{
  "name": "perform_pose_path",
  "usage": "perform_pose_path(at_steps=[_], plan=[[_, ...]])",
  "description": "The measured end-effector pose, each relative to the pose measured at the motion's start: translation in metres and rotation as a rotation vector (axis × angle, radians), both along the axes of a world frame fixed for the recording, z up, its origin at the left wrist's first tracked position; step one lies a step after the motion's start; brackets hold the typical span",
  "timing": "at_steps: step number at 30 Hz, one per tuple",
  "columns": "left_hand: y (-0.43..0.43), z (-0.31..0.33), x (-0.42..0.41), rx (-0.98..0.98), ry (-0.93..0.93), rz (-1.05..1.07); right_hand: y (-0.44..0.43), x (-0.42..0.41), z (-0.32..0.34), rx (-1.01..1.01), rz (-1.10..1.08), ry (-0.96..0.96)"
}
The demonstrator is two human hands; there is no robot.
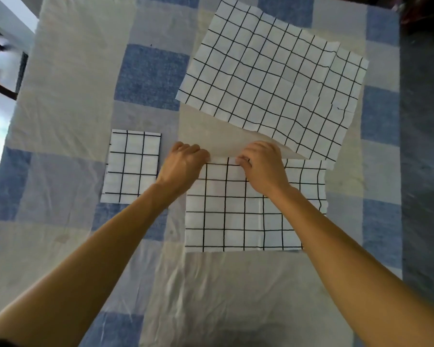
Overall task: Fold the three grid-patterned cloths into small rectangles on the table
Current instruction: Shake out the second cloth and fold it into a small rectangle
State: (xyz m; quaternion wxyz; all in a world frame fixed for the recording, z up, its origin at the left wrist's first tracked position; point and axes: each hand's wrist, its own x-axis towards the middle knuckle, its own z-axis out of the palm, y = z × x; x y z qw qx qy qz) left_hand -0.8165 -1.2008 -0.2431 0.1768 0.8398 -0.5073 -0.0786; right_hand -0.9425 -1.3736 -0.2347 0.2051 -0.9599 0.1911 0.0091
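Three total: folded cloth, half-folded cloth, flat cloth.

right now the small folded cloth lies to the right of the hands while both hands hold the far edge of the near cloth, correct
Wrong side. In the head view the small folded cloth lies to the left of the hands, beside the left hand. That hand and the right hand do hold the far edge of the near cloth.

The left hand and right hand pinch the near cloth at its far edge; folded cloth left, spread cloth beyond.
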Motion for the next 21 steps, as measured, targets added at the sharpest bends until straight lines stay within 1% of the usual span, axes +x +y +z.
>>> perform_pose_path(at_steps=[3, 5, 7, 10, 12, 15, 18, 21], plan=[[0.012, 0.003, 0.002, -0.016, 0.003, 0.172, 0.000, -0.008, 0.000, -0.010, -0.064, 0.008], [0.017, 0.006, -0.005, -0.031, 0.010, 0.188, 0.008, -0.018, 0.001, 0.021, -0.076, 0.011], [0.023, 0.003, -0.021, -0.026, 0.006, 0.140, 0.023, -0.034, -0.003, 0.035, -0.070, 0.012], [0.034, -0.003, -0.056, 0.046, 0.072, 0.044, 0.046, -0.063, -0.011, 0.058, -0.053, 0.044], [0.043, -0.009, -0.085, 0.098, 0.080, -0.024, 0.061, -0.081, -0.017, 0.067, -0.032, 0.090], [0.063, -0.020, -0.128, 0.286, 0.099, -0.115, 0.078, -0.110, -0.029, 0.062, 0.002, 0.189], [0.079, -0.034, -0.150, 0.397, 0.066, -0.126, 0.088, -0.125, -0.041, 0.024, 0.005, 0.259], [0.083, -0.036, -0.153, 0.448, 0.041, -0.107, 0.089, -0.127, -0.045, -0.002, -0.004, 0.290]])
